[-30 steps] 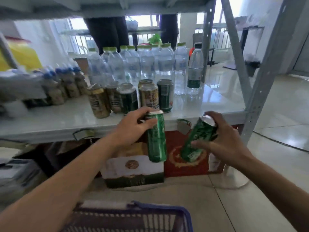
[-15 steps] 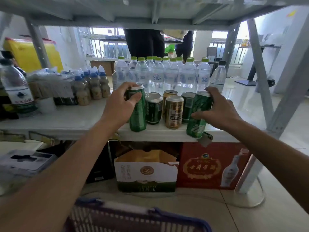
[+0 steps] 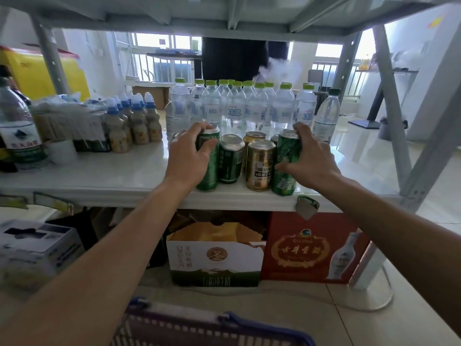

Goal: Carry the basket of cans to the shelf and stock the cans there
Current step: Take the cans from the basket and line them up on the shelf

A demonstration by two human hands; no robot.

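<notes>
My left hand (image 3: pixel 189 156) is wrapped around a tall green can (image 3: pixel 209 168) that stands on the white shelf (image 3: pixel 119 181) near its front edge. My right hand (image 3: pixel 309 158) grips a second tall green can (image 3: pixel 285 171), slightly tilted, its base on the shelf at the right of the group. Between them stand a dark green can (image 3: pixel 230 159) and a gold can (image 3: pixel 260 166), with more cans partly hidden behind. The blue basket (image 3: pixel 224 328) sits low in front of me, only its rim showing.
Water bottles (image 3: pixel 239 108) with green caps fill the shelf behind the cans. Small blue-capped bottles (image 3: pixel 136 121) and a large bottle (image 3: pixel 18 131) stand at left. Cardboard boxes (image 3: pixel 309 248) sit under the shelf. A grey upright (image 3: pixel 396 136) rises at right. A person in dark clothes stands beyond.
Both hands have risen from below the shelf edge and carried the two green cans onto the shelf, setting them down at either side of the can group.
</notes>
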